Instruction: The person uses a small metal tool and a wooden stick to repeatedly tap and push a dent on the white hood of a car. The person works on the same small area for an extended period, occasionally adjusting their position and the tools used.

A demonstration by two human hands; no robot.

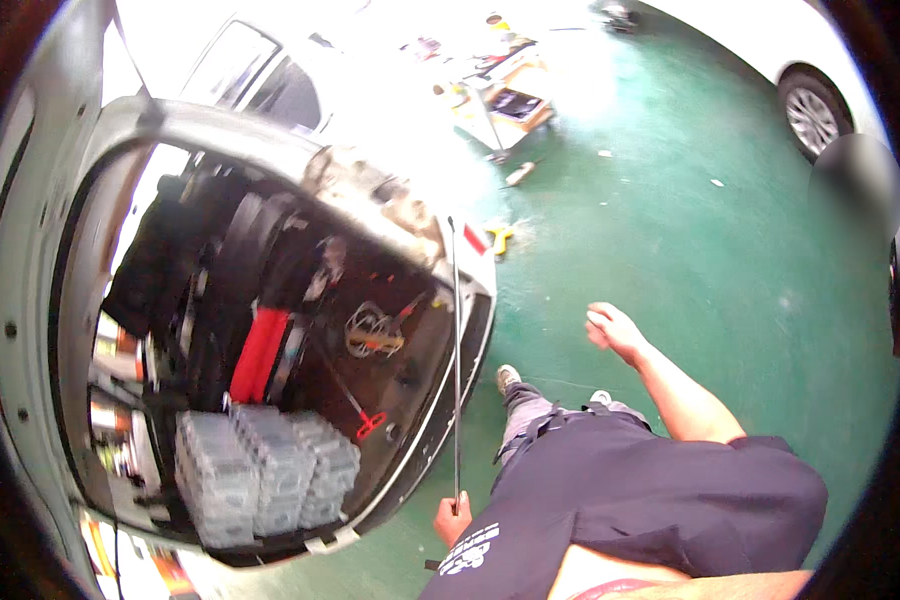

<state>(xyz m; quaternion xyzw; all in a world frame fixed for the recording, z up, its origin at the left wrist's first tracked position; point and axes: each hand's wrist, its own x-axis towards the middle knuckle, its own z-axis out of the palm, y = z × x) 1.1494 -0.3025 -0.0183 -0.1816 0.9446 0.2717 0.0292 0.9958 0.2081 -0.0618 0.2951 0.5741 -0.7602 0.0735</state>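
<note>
My left hand is wrapped round the lower end of a long thin dark rod. The rod stands almost straight up in the picture, along the rear edge of an open car boot, and its far end lies by the car's corner with a red light. Over the green floor, away from the car, my right hand is held out with its fingers curled in. Whether anything small is inside those fingers is hidden.
In the boot are stacked clear plastic cases, a red item, a coiled white cable and a red-handled tool. A yellow tool lies on the floor. Beyond stands a tool trolley; a white car is at right.
</note>
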